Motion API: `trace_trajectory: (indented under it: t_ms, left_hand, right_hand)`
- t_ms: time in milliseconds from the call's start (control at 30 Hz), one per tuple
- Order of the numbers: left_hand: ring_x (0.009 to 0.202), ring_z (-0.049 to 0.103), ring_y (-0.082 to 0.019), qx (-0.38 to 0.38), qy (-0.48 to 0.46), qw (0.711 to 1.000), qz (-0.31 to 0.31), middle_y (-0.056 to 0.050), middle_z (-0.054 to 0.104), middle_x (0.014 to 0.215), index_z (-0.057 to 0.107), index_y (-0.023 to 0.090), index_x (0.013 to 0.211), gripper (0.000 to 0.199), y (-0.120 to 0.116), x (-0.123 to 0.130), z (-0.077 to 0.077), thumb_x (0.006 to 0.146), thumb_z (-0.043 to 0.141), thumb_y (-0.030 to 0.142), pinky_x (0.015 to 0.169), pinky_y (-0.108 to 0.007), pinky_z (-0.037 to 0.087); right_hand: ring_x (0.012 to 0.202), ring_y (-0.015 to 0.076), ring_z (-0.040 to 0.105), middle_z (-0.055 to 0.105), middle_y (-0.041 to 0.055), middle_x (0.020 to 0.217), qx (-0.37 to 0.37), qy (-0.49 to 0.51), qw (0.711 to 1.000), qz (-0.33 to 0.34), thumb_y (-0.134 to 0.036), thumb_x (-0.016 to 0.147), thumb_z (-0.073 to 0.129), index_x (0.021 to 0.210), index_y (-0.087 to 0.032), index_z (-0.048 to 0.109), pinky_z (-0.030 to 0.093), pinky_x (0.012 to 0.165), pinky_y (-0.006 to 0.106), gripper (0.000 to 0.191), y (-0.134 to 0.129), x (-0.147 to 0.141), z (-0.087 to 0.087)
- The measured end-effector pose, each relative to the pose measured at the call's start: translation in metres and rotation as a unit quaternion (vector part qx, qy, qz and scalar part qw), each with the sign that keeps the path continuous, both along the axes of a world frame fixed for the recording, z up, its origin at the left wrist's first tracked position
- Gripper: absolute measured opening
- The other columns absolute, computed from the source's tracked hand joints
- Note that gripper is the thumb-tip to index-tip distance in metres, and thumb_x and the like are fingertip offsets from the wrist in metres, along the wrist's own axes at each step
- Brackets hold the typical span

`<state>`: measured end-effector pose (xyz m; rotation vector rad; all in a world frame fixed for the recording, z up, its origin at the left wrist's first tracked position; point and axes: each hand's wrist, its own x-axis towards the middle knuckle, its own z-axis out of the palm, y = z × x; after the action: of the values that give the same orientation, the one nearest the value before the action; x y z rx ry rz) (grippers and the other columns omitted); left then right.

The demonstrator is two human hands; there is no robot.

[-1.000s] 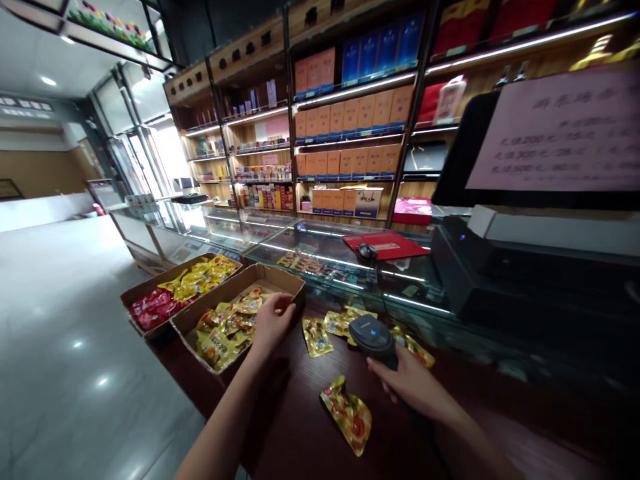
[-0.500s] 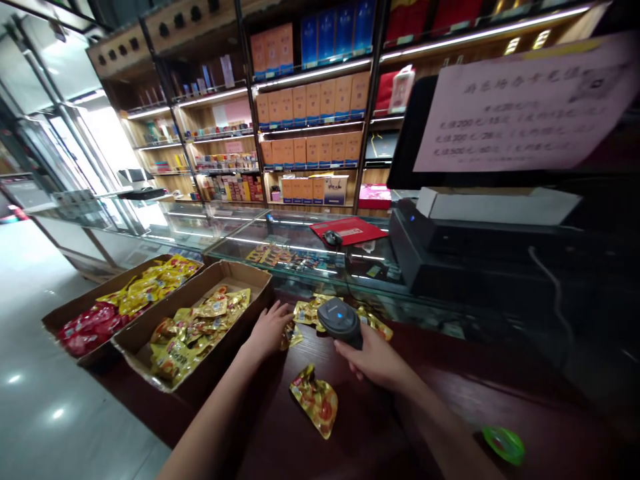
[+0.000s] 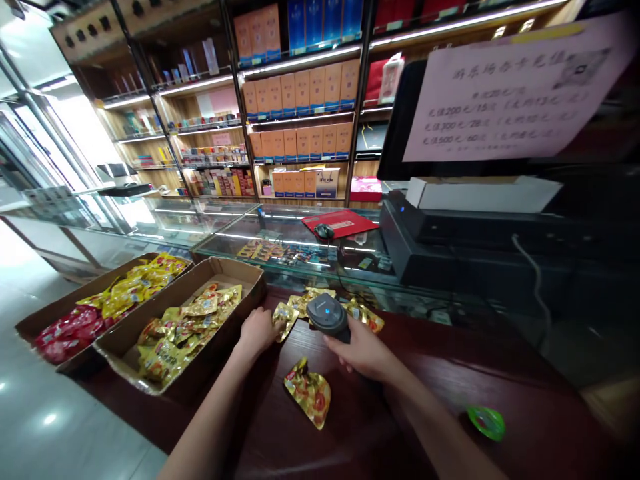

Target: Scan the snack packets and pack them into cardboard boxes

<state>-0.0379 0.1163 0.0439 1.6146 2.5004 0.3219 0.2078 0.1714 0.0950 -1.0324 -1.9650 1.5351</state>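
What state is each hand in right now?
Left hand: partly closed against a gold foil snack packet; whether it grips it cannot be told.
Right hand: closed, holding a black handheld barcode scanner.

The person's body shows only as two bare arms and hands reaching in from the bottom edge of the view. Behind the fingers of the left hand (image 3: 265, 321), the back of the left hand (image 3: 256, 333) is narrow and smooth, and it runs into a slim wrist. The left forearm (image 3: 210, 407) widens gradually from there and leaves the frame. The right hand (image 3: 363, 353) has long, slender fingers (image 3: 336, 345), and behind them a similarly smooth back and a slim wrist lead into the right forearm (image 3: 440, 420), which is just as lean. The fingernails are too small to make out clearly.
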Motion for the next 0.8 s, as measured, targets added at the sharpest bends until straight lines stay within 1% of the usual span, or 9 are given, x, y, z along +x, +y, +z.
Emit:
trace_trajectory:
  t_ms: [133, 233, 300, 400, 433, 467, 533, 667, 800]
  left_hand:
    - [0.078, 0.069, -0.029, 0.053, -0.127, 0.99, 0.021, -0.013, 0.074, 0.079, 0.073, 0.018, 0.073, 0.02, 0.006, -0.008, -0.01, 0.07, 0.075, 0.038, 0.069, -0.031, 0.046]
    - [0.067, 0.066, -0.022, 0.119, -0.244, 0.962, 0.029, -0.006, 0.07, 0.068, 0.07, 0.019, 0.069, 0.019, 0.01, -0.006, -0.02, 0.065, 0.078, 0.036, 0.061, -0.027, 0.043]
    - [0.062, 0.064, -0.019, 0.162, -0.369, 0.914, 0.041, -0.004, 0.07, 0.068, 0.069, 0.018, 0.072, 0.028, 0.014, 0.003, -0.027, 0.061, 0.082, 0.041, 0.058, -0.026, 0.044]
    - [0.063, 0.066, -0.016, 0.207, -0.564, 0.798, 0.051, -0.005, 0.073, 0.076, 0.068, 0.015, 0.08, 0.046, 0.022, 0.021, -0.037, 0.051, 0.089, 0.044, 0.061, -0.027, 0.051]
    - [0.065, 0.066, -0.016, 0.217, -0.6, 0.768, 0.05, -0.006, 0.074, 0.078, 0.068, 0.015, 0.082, 0.05, 0.024, 0.027, -0.04, 0.048, 0.091, 0.044, 0.063, -0.027, 0.053]
    - [0.065, 0.067, -0.015, 0.226, -0.618, 0.751, 0.048, -0.006, 0.074, 0.079, 0.068, 0.014, 0.083, 0.052, 0.025, 0.032, -0.042, 0.047, 0.092, 0.044, 0.065, -0.027, 0.054]
    - [0.062, 0.065, -0.013, 0.243, -0.615, 0.749, 0.043, -0.004, 0.073, 0.075, 0.069, 0.013, 0.082, 0.051, 0.025, 0.039, -0.044, 0.049, 0.092, 0.044, 0.062, -0.025, 0.054]
    - [0.053, 0.06, -0.011, 0.256, -0.582, 0.77, 0.05, -0.001, 0.068, 0.063, 0.071, 0.012, 0.081, 0.045, 0.022, 0.041, -0.045, 0.053, 0.091, 0.042, 0.051, -0.02, 0.047]
    - [0.051, 0.06, -0.011, 0.266, -0.584, 0.765, 0.065, -0.001, 0.069, 0.063, 0.072, 0.012, 0.082, 0.046, 0.02, 0.039, -0.043, 0.053, 0.091, 0.043, 0.05, -0.019, 0.045]
  right_hand:
    - [0.043, 0.0133, 0.056, 0.058, -0.0074, 0.048, 0.019, -0.007, 1.0, 0.001, -0.023, 0.079, 0.069, 0.11, -0.018, 0.064, 0.048, 0.05, 0.023, 0.032, -0.001, 0.0, -0.001]
    - [0.041, 0.0127, 0.055, 0.058, -0.0074, 0.048, 0.009, -0.013, 1.0, 0.007, -0.025, 0.08, 0.07, 0.109, -0.018, 0.063, 0.047, 0.048, 0.023, 0.031, 0.0, 0.0, -0.006]
    - [0.039, 0.0123, 0.054, 0.057, -0.0076, 0.048, -0.001, -0.016, 1.0, 0.012, -0.025, 0.081, 0.069, 0.106, -0.018, 0.062, 0.045, 0.044, 0.022, 0.027, 0.002, 0.0, -0.01]
    - [0.036, 0.0115, 0.051, 0.055, -0.0086, 0.046, -0.013, -0.018, 1.0, 0.018, -0.024, 0.082, 0.066, 0.101, -0.019, 0.059, 0.042, 0.038, 0.02, 0.021, 0.005, -0.001, -0.014]
    - [0.036, 0.0111, 0.05, 0.054, -0.0089, 0.046, -0.014, -0.018, 1.0, 0.02, -0.023, 0.082, 0.066, 0.101, -0.02, 0.058, 0.041, 0.037, 0.02, 0.021, 0.005, -0.001, -0.015]
    - [0.036, 0.0108, 0.05, 0.054, -0.0092, 0.046, -0.015, -0.019, 0.999, 0.022, -0.023, 0.082, 0.065, 0.102, -0.02, 0.057, 0.041, 0.036, 0.019, 0.021, 0.006, -0.001, -0.016]
    - [0.036, 0.0102, 0.05, 0.055, -0.0092, 0.047, -0.015, -0.021, 0.999, 0.026, -0.022, 0.082, 0.065, 0.101, -0.021, 0.056, 0.041, 0.035, 0.019, 0.021, 0.006, -0.001, -0.017]
    - [0.037, 0.0096, 0.051, 0.055, -0.0095, 0.049, -0.03, -0.028, 0.999, 0.031, -0.022, 0.083, 0.065, 0.1, -0.022, 0.055, 0.041, 0.035, 0.018, 0.02, 0.005, -0.003, -0.021]
    - [0.038, 0.0095, 0.051, 0.054, -0.0098, 0.05, -0.033, -0.033, 0.998, 0.043, -0.023, 0.083, 0.065, 0.096, -0.021, 0.054, 0.041, 0.036, 0.018, 0.018, 0.003, -0.004, -0.026]
